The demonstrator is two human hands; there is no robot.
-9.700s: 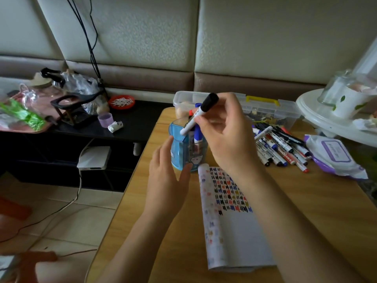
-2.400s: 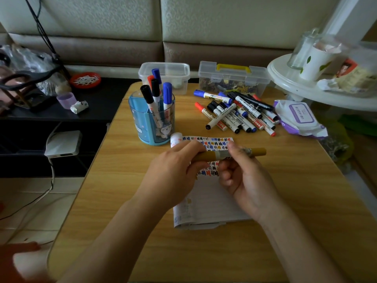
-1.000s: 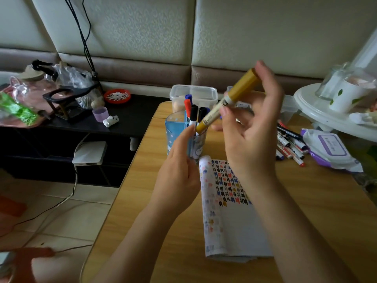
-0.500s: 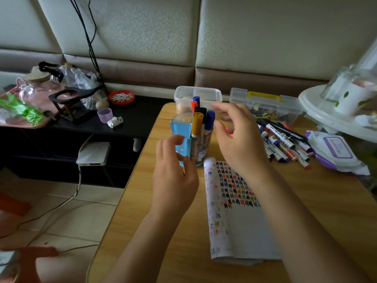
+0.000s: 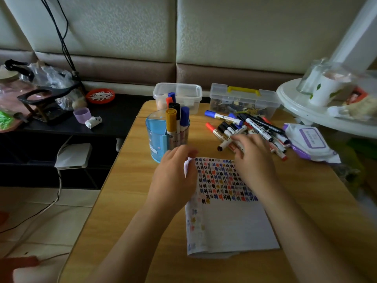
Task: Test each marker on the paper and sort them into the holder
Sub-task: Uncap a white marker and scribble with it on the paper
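Standing in the blue holder [image 5: 157, 139]: yellow, black, blue and red-capped markers [image 5: 171, 119]. On the loose marker pile [image 5: 255, 125], right hand [image 5: 253, 158]; at the paper [image 5: 228, 221] corner, left hand [image 5: 175, 176]. Grips of both blurred, impossible to tell.

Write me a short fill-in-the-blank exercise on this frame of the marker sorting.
1. The yellow-capped marker stands in the blue ___.
2. The left hand rests on the scribbled ___.
3. The hand touching the loose marker pile is the ___ one.
Missing words: holder; paper; right.
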